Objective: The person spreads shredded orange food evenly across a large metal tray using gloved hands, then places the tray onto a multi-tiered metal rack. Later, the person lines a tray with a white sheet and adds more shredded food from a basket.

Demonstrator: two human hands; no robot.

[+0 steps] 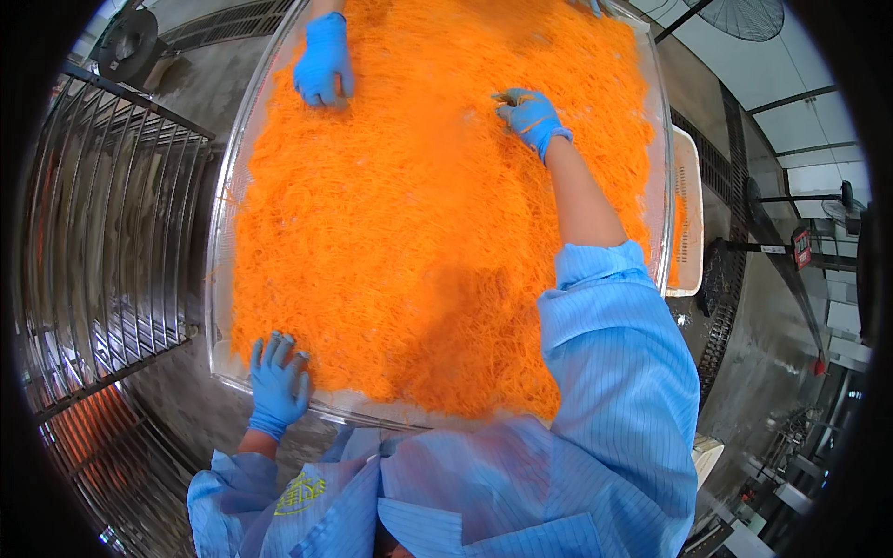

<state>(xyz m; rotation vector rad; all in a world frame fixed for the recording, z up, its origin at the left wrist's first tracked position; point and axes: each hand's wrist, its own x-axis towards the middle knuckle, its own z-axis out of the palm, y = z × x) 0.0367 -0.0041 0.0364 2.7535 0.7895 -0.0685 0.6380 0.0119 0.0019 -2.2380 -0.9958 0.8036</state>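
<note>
A wide layer of orange shreds, which look like shredded carrot (363,237), covers a large metal-framed mesh tray (224,174). My left hand (279,380), in a blue glove, rests with its fingers apart at the tray's near left corner, its fingertips on the edge of the shreds. My right hand (530,118), also gloved in blue, is over the upper right part of the layer, fingers bent, with a few shreds at the fingertips; whether it grips them is unclear. Another person's blue-gloved hand (324,63) touches the shreds at the far left.
A metal rack (104,230) stands on the left. Beside the tray's right edge is a white plastic basket (689,209) holding orange shreds. Part of another blue glove shows at the tray's far edge. Floor grates and fans are farther out.
</note>
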